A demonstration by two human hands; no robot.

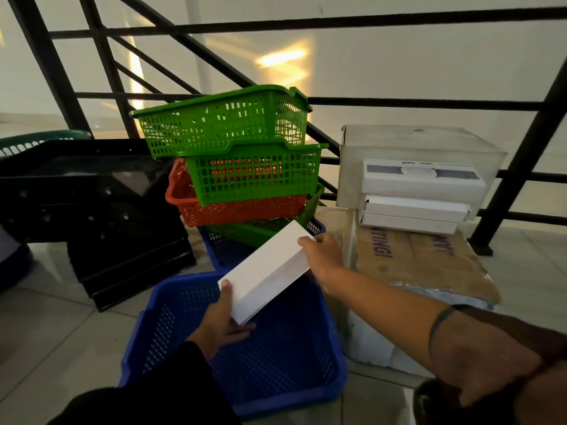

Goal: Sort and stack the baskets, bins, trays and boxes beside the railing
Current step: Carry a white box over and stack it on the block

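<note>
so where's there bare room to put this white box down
The mesh floor of the near blue basket, below the white box held by the left hand and right hand, is bare. So is the floor tile left of it, before the black trays. The basket stack is crowded.

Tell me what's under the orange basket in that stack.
Under the orange basket sits a tilted green basket, itself resting in a blue basket. The white box held by both hands covers their front, so whatever lies inside them is hidden.
</note>
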